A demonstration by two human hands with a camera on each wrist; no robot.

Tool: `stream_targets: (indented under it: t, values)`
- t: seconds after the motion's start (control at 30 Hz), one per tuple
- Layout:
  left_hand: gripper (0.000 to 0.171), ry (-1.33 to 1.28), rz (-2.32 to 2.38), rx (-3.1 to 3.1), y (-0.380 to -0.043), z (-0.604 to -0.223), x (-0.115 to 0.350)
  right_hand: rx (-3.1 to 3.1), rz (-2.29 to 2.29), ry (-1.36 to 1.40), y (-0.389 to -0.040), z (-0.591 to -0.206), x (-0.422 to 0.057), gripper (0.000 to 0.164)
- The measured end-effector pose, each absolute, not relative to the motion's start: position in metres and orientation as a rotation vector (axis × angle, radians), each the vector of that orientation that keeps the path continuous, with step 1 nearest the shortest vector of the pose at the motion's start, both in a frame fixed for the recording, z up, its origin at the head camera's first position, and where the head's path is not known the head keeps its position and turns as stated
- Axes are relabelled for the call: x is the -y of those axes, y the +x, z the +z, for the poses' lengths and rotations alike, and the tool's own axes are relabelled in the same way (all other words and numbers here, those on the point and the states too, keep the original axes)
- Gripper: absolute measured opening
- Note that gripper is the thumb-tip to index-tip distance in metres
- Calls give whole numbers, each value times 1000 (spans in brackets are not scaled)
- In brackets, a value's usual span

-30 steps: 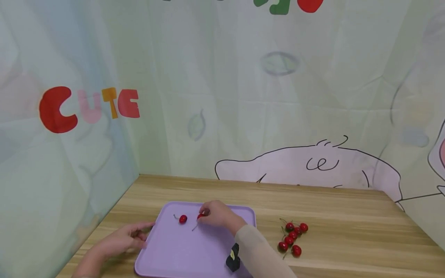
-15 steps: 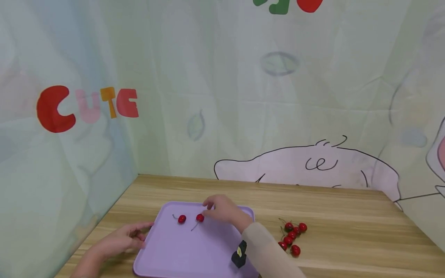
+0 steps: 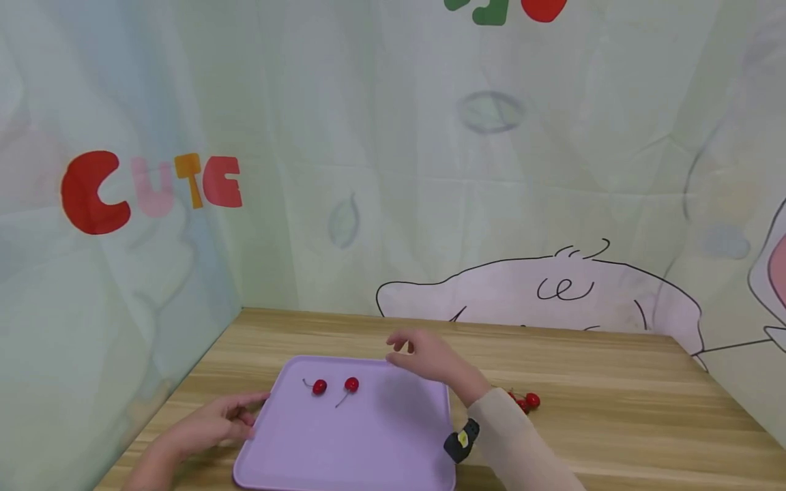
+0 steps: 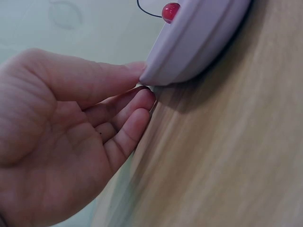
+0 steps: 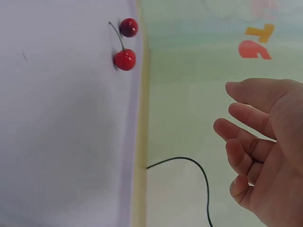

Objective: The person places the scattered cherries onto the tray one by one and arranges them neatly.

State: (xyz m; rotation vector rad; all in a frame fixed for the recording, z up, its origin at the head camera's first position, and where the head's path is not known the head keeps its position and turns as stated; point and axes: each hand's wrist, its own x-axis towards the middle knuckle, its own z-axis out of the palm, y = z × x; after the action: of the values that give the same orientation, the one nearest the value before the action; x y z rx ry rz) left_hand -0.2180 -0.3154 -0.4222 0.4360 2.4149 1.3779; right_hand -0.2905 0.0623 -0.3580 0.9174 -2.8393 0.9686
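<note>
Two red cherries with stems, the left cherry (image 3: 319, 387) and the right cherry (image 3: 351, 384), lie apart on a light purple tray (image 3: 344, 450), near its far edge. At the tray's left side my left hand (image 3: 211, 426) holds the rim; in the left wrist view the thumb (image 4: 113, 78) meets the rim, with curled fingers beside and below it. My right hand (image 3: 426, 356) hovers by the far right corner, its loosely bent fingers holding nothing. Beyond the right forearm, more cherries (image 3: 531, 401) show on the table; the sleeve hides part of that group.
The tray rests on a wood-grain table (image 3: 614, 423). A printed cloth backdrop (image 3: 393, 170) stands behind the table and along its left side. A black band with a yellow mark (image 3: 462, 440) sits at the right sleeve.
My right hand has let go of the right cherry, leaving it on the tray, and has moved up and to the right. The left hand has stayed at the tray's rim.
</note>
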Motion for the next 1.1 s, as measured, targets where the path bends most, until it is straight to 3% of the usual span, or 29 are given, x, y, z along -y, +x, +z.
stream_targets:
  t: [0.63,1.1]
  values:
    - [68,451,1365,-2423,-216,-420,315,2820,950,758,-269,-335,-135,27]
    - [67,421,1365,-2446,-216,-421,315,2812,851,620,-254,-338,-200,28]
